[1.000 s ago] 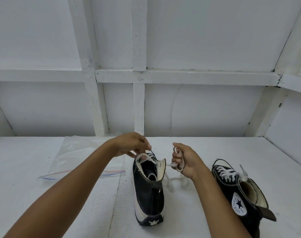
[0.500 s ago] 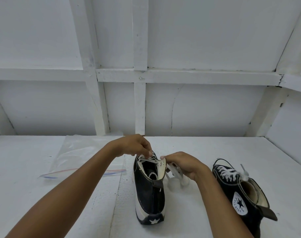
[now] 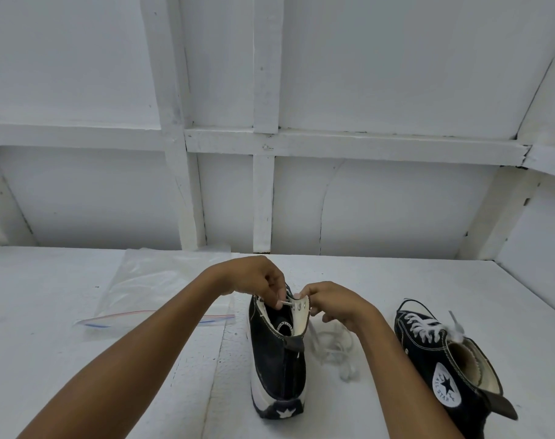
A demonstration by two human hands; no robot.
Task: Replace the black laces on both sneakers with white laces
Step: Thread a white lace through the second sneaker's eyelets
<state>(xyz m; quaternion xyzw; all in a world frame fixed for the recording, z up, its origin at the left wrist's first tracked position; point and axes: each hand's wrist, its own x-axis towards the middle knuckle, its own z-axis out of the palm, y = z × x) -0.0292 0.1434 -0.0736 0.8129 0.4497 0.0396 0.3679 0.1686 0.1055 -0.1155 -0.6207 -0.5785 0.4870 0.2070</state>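
Observation:
A black high-top sneaker [image 3: 277, 359] stands in the middle of the white table, heel toward me. My left hand [image 3: 257, 278] pinches a white lace [image 3: 287, 303] at the sneaker's top eyelets. My right hand [image 3: 333, 304] holds the right eyelet flap and the same lace. The loose rest of the white lace [image 3: 333, 350] lies coiled on the table right of the shoe. A second black sneaker [image 3: 447, 365], with white laces in it, lies at the right.
A clear zip bag [image 3: 149, 289] lies flat at the left behind my left arm. The white table [image 3: 63, 359] ends at a white framed wall [image 3: 263, 198] close behind the shoes.
My right hand moved left and down from beside the shoe to its top eyelets and met my left hand. The loose lace settled onto the table.

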